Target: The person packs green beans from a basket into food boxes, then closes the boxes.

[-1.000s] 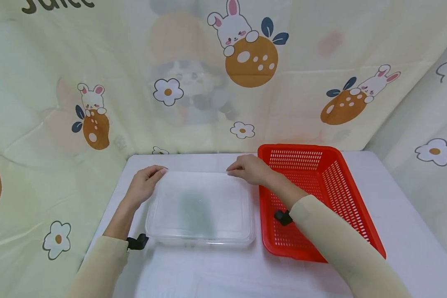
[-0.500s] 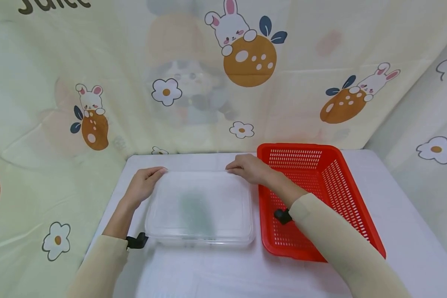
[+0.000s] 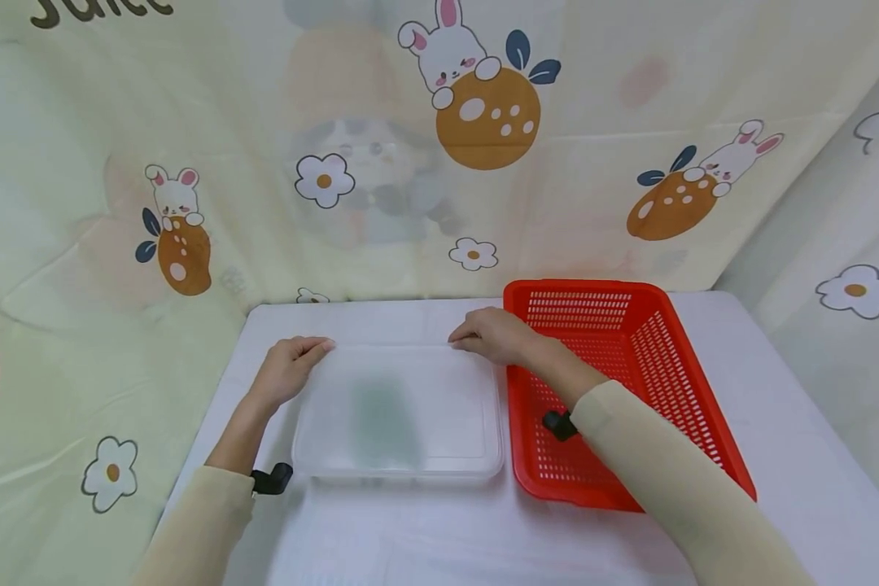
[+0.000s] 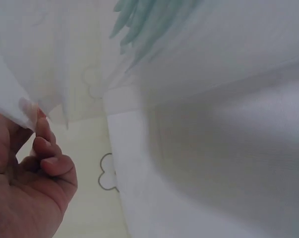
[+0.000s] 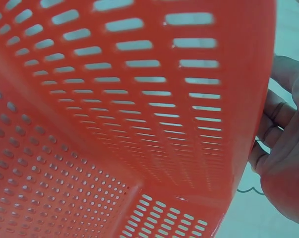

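A translucent plastic lid (image 3: 447, 443) lies over a clear shallow box (image 3: 410, 482) on the table. Blurred green, long thin shapes (image 3: 384, 419) show through it; the left wrist view gives several slender green pieces (image 4: 144, 29) behind the cloudy plastic. At the lid's far left corner my left hand (image 3: 284, 373) pinches the edge between thumb and fingers. My right hand (image 3: 492, 335) pinches the far edge near the right corner, its forearm crossing the basket. In the right wrist view the basket wall partly hides the right hand (image 5: 288, 144), and its fingertips cannot be seen.
A red perforated basket (image 3: 677, 382) stands close to the right of the box. A white cloth covers the table (image 3: 381, 537). Behind it hangs a curtain (image 3: 571, 203) printed with rabbits and flowers. Small black wrist cameras (image 3: 271, 478) sit on both wrists.
Both hands and the lid have shifted slightly toward me, the left hand also a little to the right. Both hands keep their pinch, and the basket stays where it was.
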A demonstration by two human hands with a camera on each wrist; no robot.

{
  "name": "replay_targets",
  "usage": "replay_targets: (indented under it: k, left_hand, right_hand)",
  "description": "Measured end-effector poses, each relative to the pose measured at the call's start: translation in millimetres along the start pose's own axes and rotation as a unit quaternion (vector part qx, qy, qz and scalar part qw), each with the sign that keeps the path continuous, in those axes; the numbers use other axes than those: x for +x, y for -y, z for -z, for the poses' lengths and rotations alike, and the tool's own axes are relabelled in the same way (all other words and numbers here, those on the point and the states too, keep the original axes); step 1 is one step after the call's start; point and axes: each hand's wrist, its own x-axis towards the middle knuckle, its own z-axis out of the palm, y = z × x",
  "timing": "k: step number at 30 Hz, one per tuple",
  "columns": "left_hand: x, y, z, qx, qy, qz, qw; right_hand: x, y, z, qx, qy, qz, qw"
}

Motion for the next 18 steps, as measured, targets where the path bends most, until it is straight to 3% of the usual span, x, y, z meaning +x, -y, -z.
replay_targets:
  k: [4, 13, 18]
  left_hand:
    - [0.9, 2.7, -3.9, 0.031, -0.014, -0.008, 0.9994]
    - [3.4, 8.2, -11.4, 0.042, -0.022, -0.009, 0.9988]
    - [4.6, 9.3, -12.9, 0.056, -0.025, -0.019, 0.9980]
  right_hand:
    - [1.4, -2, -4, -0.009, -0.001, 0.002, 1.0000]
    - [2.5, -3, -10, -0.024, -0.007, 0.005, 0.9997]
    - [2.0, -1, -7, -0.022, 0.015, -0.009, 0.9996]
